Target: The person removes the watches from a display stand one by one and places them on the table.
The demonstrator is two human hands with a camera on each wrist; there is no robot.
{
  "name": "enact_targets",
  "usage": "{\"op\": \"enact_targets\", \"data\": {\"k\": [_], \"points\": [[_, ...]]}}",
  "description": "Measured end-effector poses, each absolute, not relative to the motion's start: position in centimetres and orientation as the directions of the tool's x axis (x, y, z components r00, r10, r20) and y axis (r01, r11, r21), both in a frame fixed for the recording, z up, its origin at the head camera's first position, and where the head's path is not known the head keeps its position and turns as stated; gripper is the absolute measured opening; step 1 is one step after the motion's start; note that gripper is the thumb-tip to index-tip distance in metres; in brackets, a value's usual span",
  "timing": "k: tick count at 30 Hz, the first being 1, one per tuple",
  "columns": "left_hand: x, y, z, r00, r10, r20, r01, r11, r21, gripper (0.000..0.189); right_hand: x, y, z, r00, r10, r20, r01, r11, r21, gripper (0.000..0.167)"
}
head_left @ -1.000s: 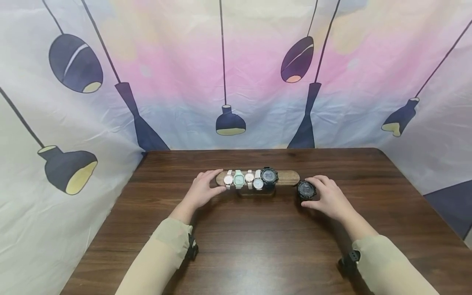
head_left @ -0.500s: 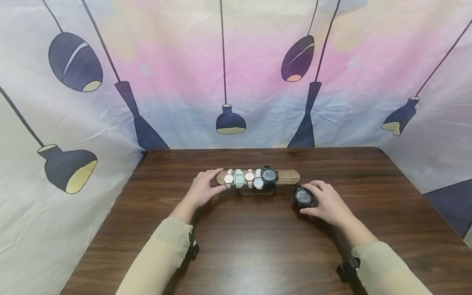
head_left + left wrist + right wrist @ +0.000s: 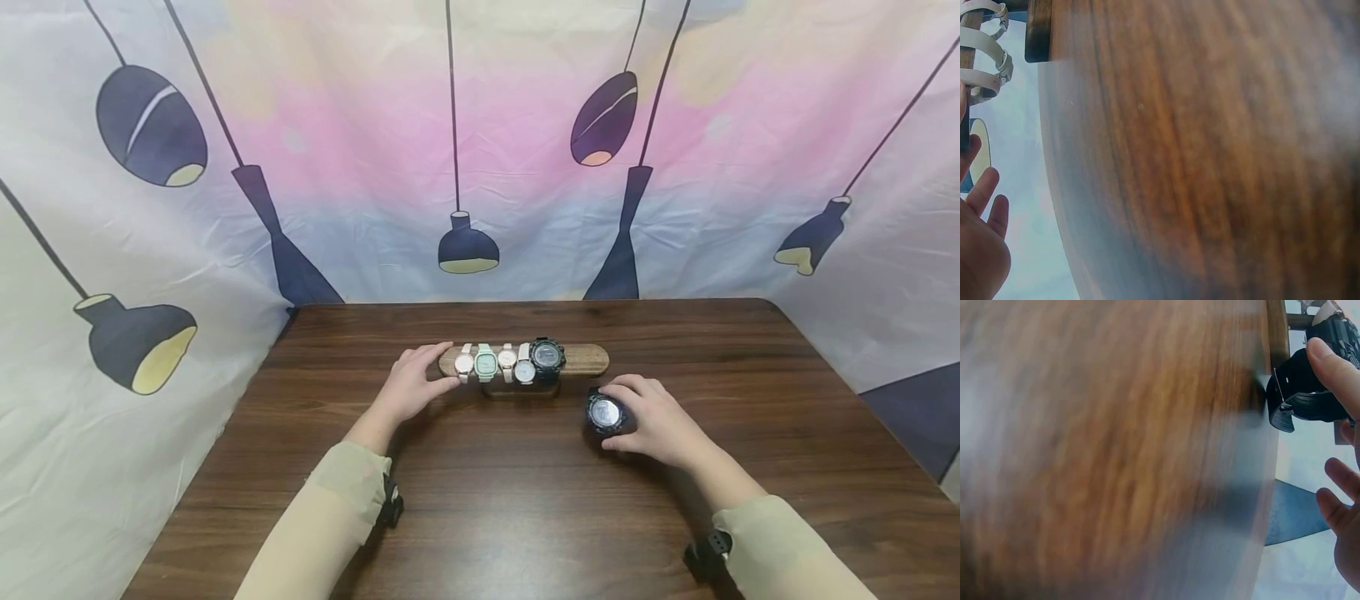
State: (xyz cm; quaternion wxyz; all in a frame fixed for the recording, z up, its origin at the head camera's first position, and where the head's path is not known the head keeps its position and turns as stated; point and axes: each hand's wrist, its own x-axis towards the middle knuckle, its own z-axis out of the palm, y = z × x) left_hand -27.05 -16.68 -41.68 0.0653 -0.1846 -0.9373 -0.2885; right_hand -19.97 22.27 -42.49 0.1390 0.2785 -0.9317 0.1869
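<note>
Sliding nearer and leftward since a second ago, the black watch [image 3: 604, 412] now sits on the worktop [image 3: 525, 500] off the stand [image 3: 585, 359], gripped by the right hand [image 3: 656, 421]. Left hand [image 3: 408, 387] pinches the stand's left end, steadying it.

Beige sleeves [image 3: 341, 500], black wrist straps [image 3: 392, 502]

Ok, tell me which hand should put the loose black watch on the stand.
Right, probably. The right hand already grips the black watch near the bare end of the stand. The left hand holds the stand's far end, beside the pale watches.
</note>
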Motion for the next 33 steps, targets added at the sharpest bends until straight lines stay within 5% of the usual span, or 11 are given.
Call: {"op": "enact_targets", "data": {"k": [9,21,33], "points": [[-27.0,-16.7,-41.8,-0.923,0.309,0.230,0.385,0.764,0.517,0.065,-20.0,21.3,-43.1,-0.800,-0.497,0.336,-0.598,0.704,-0.383,0.072],[-26.9,-16.7,-41.5,-0.926,0.308,0.219,0.378,0.763,0.524,0.065,-20.3,21.1,-41.7,-0.776,-0.549,0.311,-0.627,0.728,-0.278,0.067],[-26.9,-16.7,-41.6,-0.925,0.312,0.217,0.380,0.761,0.526,0.064,-20.1,19.0,-42.9,-0.783,-0.556,0.279,-0.621,0.675,-0.398,0.069]]}}
